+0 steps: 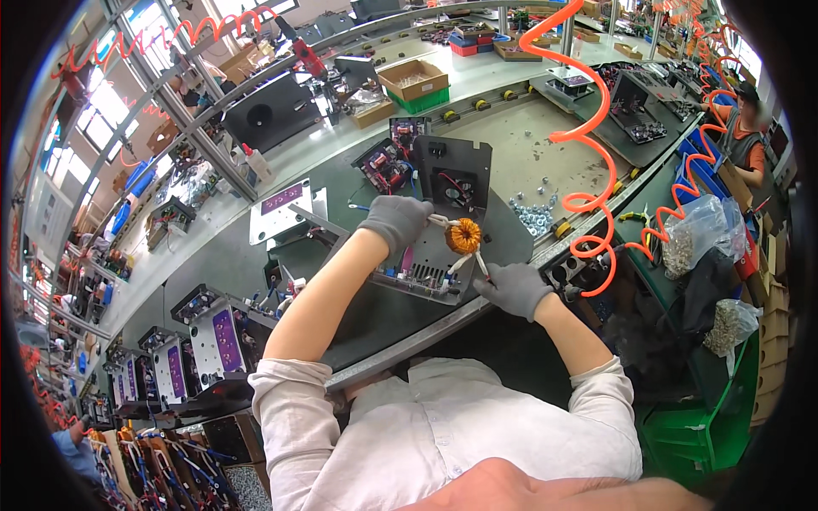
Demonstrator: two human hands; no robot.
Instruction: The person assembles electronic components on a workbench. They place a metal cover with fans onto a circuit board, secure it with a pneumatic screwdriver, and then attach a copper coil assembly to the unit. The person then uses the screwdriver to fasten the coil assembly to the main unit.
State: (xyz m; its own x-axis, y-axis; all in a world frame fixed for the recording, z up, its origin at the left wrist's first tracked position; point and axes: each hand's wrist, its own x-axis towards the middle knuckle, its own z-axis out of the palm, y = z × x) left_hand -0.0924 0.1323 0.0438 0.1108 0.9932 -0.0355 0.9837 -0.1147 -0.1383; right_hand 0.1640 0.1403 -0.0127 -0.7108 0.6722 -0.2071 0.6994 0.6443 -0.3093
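A copper-coloured toroidal coil [464, 236] hangs over a dark metal chassis [467, 164], with one white-sleeved lead at each side. My left hand [396, 223], in a grey glove, is closed on the upper left lead. The lower right lead runs to my right hand [515, 289], also gloved in grey, whose fingers are pinched at its end. The chassis has an upright panel at the back and a slotted base with small components along its near edge. Just behind my left hand is a circuit board [385, 166] with red and dark parts.
Loose metal nuts [535, 217] lie right of the chassis. An orange coiled hose [607, 111] hangs down at the right. White plates [285, 213] with purple strips and similar units [217, 341] stand to the left. A co-worker [745, 140] is at the far right.
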